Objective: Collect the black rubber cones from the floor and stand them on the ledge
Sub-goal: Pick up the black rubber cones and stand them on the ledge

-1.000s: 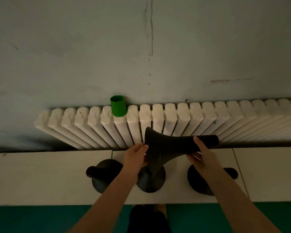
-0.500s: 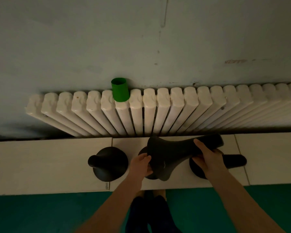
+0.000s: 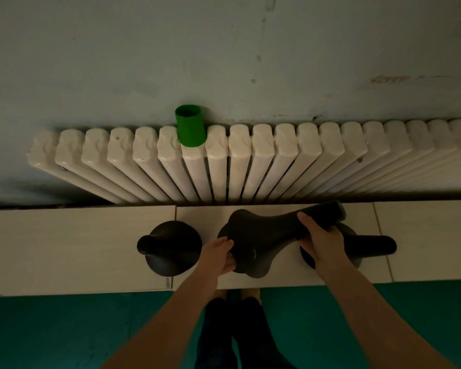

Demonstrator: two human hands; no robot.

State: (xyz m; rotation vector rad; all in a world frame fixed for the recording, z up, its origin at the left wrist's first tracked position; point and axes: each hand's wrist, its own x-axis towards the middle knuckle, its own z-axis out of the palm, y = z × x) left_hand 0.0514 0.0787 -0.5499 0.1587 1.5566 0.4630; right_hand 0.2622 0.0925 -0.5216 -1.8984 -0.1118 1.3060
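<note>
A person stands at a white tiled ledge [image 3: 64,249] below a radiator [image 3: 277,155], holding a black rubber cone [image 3: 266,235] on its side in both hands. The left hand [image 3: 218,255] grips the cone's wide flared base, its fingers curled round the rim. The right hand [image 3: 322,241] wraps round the narrow neck, thumb over the top and fingers underneath. The neck points to the right and slightly toward the radiator. The held cone lies over the middle of the ledge; whether it touches the tile cannot be told. Two more black cones stand upright on the ledge on either side of it: the left cone [image 3: 171,249] sits just beside the left hand, and the right cone [image 3: 370,245] has its base partly hidden behind the right hand. The dark edge of another base [image 3: 223,230] shows behind the held cone's flare. A green cup [image 3: 190,129] rests on top of the radiator against the pale wall [image 3: 224,49]. The person's legs [image 3: 232,328] and a teal floor [image 3: 37,328] fill the lower part of the view.
</note>
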